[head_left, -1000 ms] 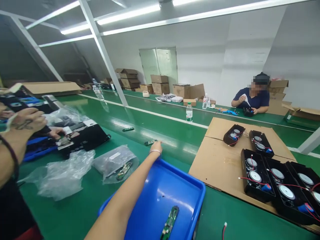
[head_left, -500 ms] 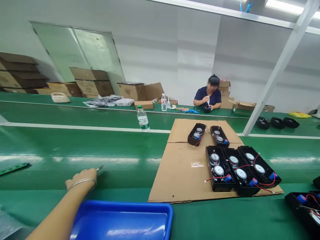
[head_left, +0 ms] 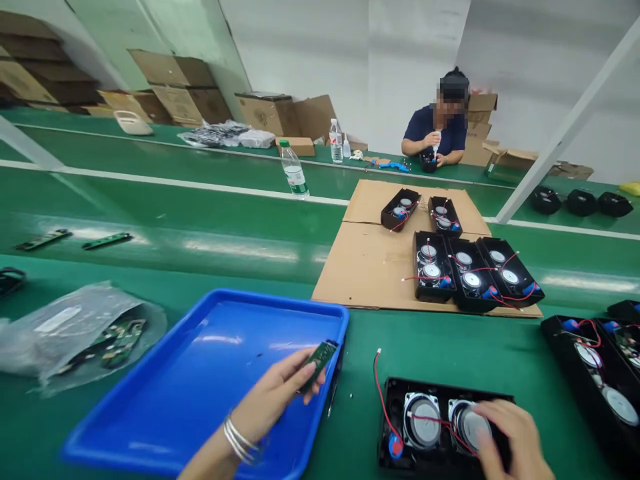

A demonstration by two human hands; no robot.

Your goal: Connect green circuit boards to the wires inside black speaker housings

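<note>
Head view: left hand (head_left: 280,393) grips circuit board (head_left: 319,357) (over tray (head_left: 150,400)); right hand (head_left: 510,440) grasps speaker housing (head_left: 400,420).

Cardboard sheet (head_left: 370,267): lies flat on the green belt, bearing five black speaker housings (head_left: 467,267).
Water bottle (head_left: 293,171): upright beside the white stripe.
Plastic bag (head_left: 75,330): at left, with green boards inside.
Loose boards (head_left: 107,241): two, farther up the belt.
Co-worker (head_left: 440,123): seated across, hands on a small black part.
Cartons (head_left: 273,113): stacked along the far wall.
</note>
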